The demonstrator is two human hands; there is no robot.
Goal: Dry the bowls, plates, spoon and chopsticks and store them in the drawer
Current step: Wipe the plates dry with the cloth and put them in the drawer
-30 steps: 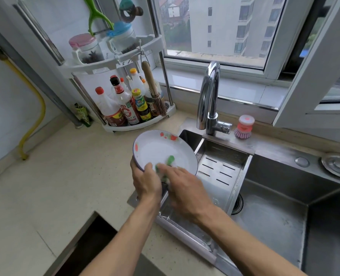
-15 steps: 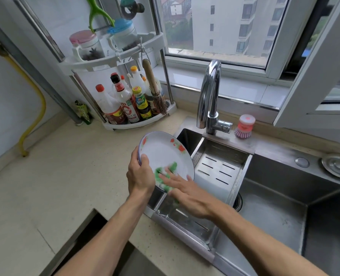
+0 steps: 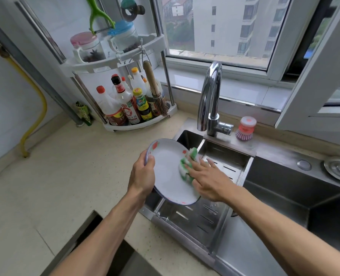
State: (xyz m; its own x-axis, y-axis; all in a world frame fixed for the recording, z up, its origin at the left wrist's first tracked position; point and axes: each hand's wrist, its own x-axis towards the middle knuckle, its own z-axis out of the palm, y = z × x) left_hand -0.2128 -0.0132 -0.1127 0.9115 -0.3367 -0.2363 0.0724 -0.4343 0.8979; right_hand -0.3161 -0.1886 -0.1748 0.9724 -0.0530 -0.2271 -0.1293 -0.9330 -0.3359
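Observation:
A white plate (image 3: 168, 170) with red marks on its rim is held tilted over the left edge of the sink. My left hand (image 3: 142, 175) grips its left rim, thumb on the face. My right hand (image 3: 209, 179) presses a green and white cloth (image 3: 187, 168) flat against the plate's right side, fingers straight. The other dishes, spoon and chopsticks are out of sight.
Below the plate lies a slotted steel drain tray (image 3: 209, 208), with the deep sink basin (image 3: 296, 198) to the right. A tap (image 3: 210, 100) and pink brush (image 3: 245, 128) stand behind. A bottle rack (image 3: 125, 100) fills the corner. An open drawer gap (image 3: 105, 248) shows at the counter's front.
The plate has turned more face-up toward me. My right hand has slid the cloth from the plate's lower middle to its right side.

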